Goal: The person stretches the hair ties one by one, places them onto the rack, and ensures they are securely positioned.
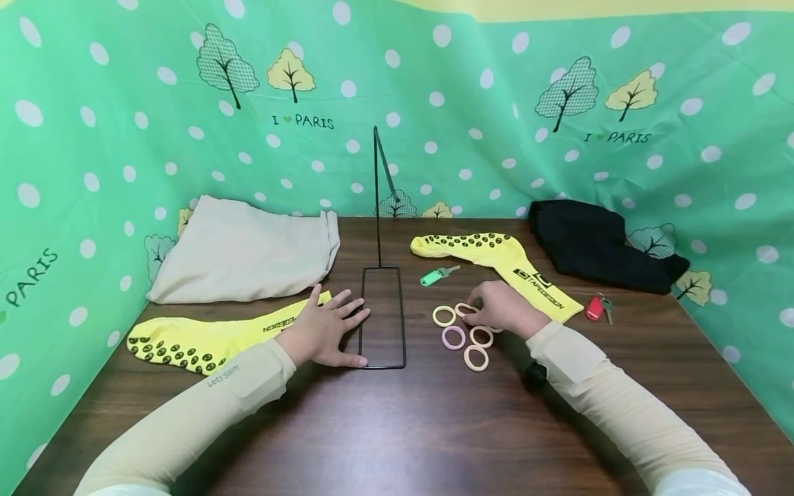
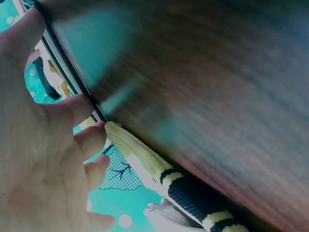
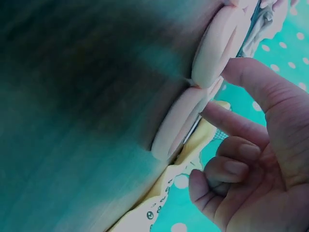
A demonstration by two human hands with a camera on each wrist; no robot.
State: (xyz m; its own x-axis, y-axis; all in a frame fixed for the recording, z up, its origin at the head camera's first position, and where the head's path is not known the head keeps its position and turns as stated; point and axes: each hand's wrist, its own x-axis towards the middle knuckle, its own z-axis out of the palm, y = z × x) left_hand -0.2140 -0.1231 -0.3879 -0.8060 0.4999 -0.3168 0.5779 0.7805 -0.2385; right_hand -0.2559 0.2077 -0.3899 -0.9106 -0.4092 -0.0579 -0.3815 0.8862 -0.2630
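Observation:
A black wire stand (image 1: 378, 207) rises from a rectangular wire base (image 1: 403, 317) on the table. My left hand (image 1: 329, 327) lies with fingers spread, its thumb and fingertips touching the base's left side. Its heel is over the end of a yellow grip sock (image 1: 198, 337). On the right, my right hand (image 1: 502, 306) pinches a peach ring (image 1: 462, 310) between thumb and index finger, the other fingers curled. Around it lie a yellow ring (image 1: 443, 316), a purple ring (image 1: 453, 337) and peach rings (image 1: 476, 357); one is partly hidden under the hand.
Another yellow sock (image 1: 496, 251) lies behind my right hand, near a key with a green tag (image 1: 434, 277). A red-tagged key (image 1: 594, 307) and folded black cloth (image 1: 589, 241) are at the right. Beige cloth (image 1: 248, 255) sits at the back left. A green dotted curtain (image 1: 397, 69) surrounds the table.

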